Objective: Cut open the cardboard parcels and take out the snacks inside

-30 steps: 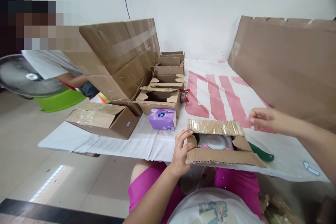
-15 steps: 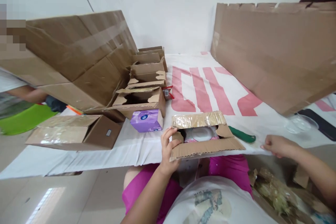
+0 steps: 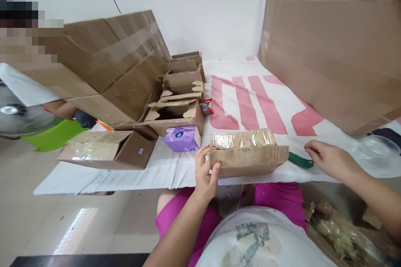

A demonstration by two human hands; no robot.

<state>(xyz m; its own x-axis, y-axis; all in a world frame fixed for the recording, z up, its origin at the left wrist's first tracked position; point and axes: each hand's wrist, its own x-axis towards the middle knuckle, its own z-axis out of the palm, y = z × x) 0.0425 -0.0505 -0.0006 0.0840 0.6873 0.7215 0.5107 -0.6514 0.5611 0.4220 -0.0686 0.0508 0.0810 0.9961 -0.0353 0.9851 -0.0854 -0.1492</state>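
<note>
One box (image 3: 246,164) at table's (image 3: 175,176) front edge: gripping left end with left hand (image 3: 205,177), probably for steadiness; apart, with fingers curled closed, right hand (image 3: 328,159).

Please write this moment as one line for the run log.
left hand: holds cardboard box at left end | right hand: near green object | around: purple pack, taped box

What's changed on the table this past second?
The near flap of the small brown cardboard box swung up, hiding the round white piece inside. The right grip came down nearer the long green object. The left grip still holds the box's left end; the rectangular purple tissue pack stayed put.
</note>
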